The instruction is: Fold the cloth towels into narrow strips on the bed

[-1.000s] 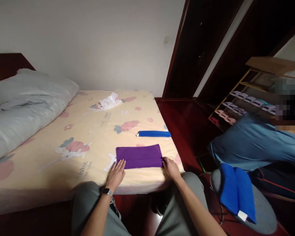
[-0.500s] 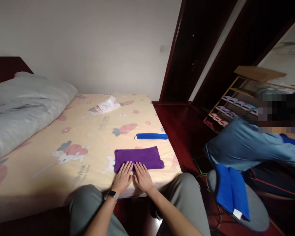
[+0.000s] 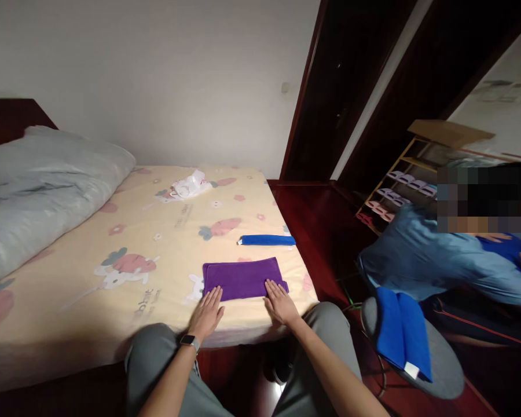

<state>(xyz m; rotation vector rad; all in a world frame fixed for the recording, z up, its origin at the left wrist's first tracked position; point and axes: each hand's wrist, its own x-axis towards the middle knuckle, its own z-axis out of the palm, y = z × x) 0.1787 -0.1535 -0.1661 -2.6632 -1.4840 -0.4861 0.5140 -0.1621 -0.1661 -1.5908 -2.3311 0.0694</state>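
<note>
A purple towel [image 3: 243, 278], folded into a flat rectangle, lies near the front edge of the bed. My left hand [image 3: 207, 313], with a watch on the wrist, rests its outstretched fingers on the towel's near left corner. At the near right end, my right hand [image 3: 280, 302] lies flat with its fingertips on the cloth. Both hands are open and grip nothing. Just beyond the towel is a narrow folded blue towel [image 3: 267, 240] with a small white tag at its left end.
The bed [image 3: 125, 231] has a printed sheet, a grey quilt [image 3: 56, 179] and a white plastic bag [image 3: 191, 185]. At right, a person in a blue shirt [image 3: 417, 249] handles blue cloth. A stool [image 3: 447, 365] holds a folded blue towel [image 3: 402, 330]. Behind stands a shoe rack [image 3: 399, 174].
My hands have slid apart from the towel's near middle, the left to the left corner, the right to the right end. The other person's hands now show on blue cloth.
</note>
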